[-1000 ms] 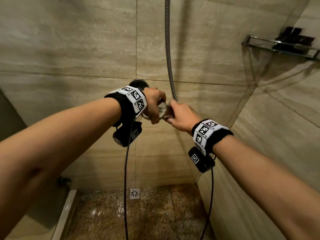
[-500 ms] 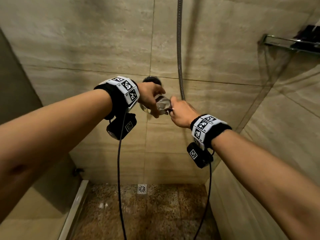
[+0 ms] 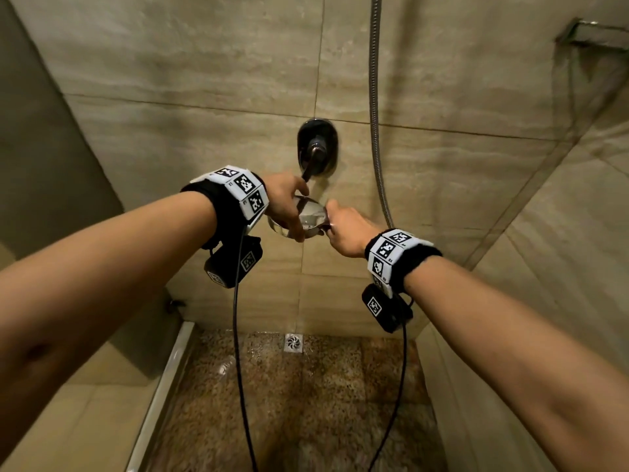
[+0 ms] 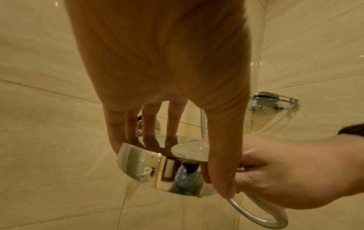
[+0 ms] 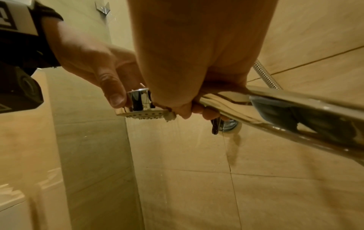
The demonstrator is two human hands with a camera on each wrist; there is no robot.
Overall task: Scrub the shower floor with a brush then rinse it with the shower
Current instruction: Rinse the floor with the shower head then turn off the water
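A bathroom shower stall: beige tiled walls (image 3: 204,80), a floor drain (image 3: 293,343), a wall mixer tap (image 3: 317,151) and a metal hose (image 3: 375,97).

both bare forearms reach forward with banded wrists, the left hand (image 3: 284,202) turned palm down with fingers and thumb curled around the rim of the shower head (image 3: 308,219), the right hand (image 3: 347,229) just beside it, fist wrapped around its handle.
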